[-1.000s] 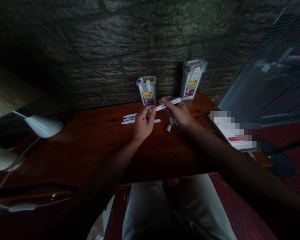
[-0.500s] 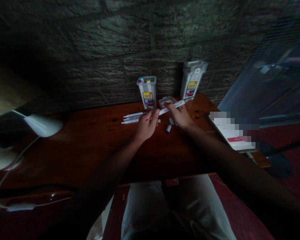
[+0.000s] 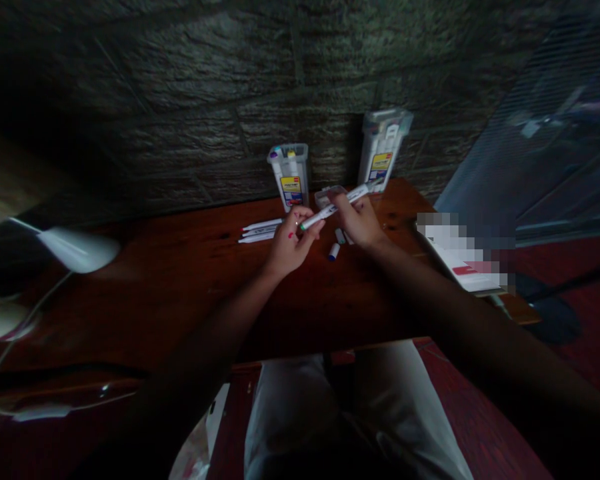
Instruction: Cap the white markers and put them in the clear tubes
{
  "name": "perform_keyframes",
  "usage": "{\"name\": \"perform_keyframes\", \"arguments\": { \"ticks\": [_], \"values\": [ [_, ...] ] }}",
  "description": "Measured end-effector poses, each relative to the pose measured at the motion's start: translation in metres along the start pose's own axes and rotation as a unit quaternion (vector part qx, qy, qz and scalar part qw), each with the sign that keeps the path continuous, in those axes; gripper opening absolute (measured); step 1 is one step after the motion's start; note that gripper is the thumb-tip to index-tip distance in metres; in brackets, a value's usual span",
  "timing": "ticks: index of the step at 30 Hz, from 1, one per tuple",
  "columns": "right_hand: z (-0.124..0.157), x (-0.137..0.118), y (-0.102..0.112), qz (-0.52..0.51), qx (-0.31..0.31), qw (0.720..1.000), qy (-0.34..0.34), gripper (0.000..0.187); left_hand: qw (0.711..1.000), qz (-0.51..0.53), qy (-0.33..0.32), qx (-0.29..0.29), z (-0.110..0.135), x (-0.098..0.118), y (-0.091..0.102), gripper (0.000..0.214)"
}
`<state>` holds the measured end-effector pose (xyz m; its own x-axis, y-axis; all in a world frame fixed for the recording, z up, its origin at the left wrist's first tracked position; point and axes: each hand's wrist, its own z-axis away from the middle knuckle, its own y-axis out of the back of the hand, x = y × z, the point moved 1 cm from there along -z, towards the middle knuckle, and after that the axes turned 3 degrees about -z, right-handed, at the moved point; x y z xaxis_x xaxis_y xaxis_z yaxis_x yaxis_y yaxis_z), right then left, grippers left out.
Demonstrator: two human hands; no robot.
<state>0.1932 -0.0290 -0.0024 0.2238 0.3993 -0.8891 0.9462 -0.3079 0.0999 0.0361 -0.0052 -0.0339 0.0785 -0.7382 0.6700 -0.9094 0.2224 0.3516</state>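
Observation:
A white marker (image 3: 337, 208) with a green lower end is held at a slant between my hands above the table. My right hand (image 3: 359, 219) is closed round its upper part. Curved about the green end are the thumb and fingers of my left hand (image 3: 289, 245), which has a red mark on its back. Under the marker lie a white cap with a blue end (image 3: 334, 251) and another small cap (image 3: 340, 235). Several white markers (image 3: 260, 231) rest side by side left of my left hand, partly hidden by it.
Behind my hands stand an open clear marker box (image 3: 301, 163) and a taller marker box (image 3: 386, 143), with a small clear container (image 3: 324, 196) between them. A white lamp (image 3: 80, 249) is at the left. A partly blurred tablet or booklet (image 3: 473, 267) lies at the right edge.
My left hand's fingers have loosened and shifted along the marker, and its green end now shows. The marker is tilted more steeply. The whole view has shifted slightly.

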Motion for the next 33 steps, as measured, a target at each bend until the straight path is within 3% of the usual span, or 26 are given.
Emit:
{"name": "perform_keyframes", "arguments": {
  "ticks": [10, 19, 24, 29, 33],
  "values": [
    [0.001, -0.003, -0.001, -0.024, -0.047, 0.996, -0.078, 0.046, 0.998, -0.06, -0.003, 0.019, 0.003, 0.0, 0.002, 0.023],
    [0.002, 0.002, -0.005, -0.043, -0.079, 0.991, -0.101, 0.049, 0.996, -0.053, -0.015, 0.065, 0.002, -0.004, 0.003, 0.025],
    [0.004, -0.002, -0.005, -0.035, -0.079, 0.992, -0.088, 0.053, 0.997, -0.048, -0.005, 0.056, 0.002, -0.002, 0.002, 0.028],
    [0.007, -0.009, -0.005, -0.015, -0.141, 0.989, -0.051, 0.056, 0.997, -0.055, -0.004, 0.053, 0.001, 0.004, 0.004, 0.021],
    [0.006, -0.009, -0.006, -0.033, -0.151, 0.987, -0.046, 0.052, 0.997, -0.057, 0.002, 0.048, 0.001, 0.004, 0.004, 0.02]
  ]
}}
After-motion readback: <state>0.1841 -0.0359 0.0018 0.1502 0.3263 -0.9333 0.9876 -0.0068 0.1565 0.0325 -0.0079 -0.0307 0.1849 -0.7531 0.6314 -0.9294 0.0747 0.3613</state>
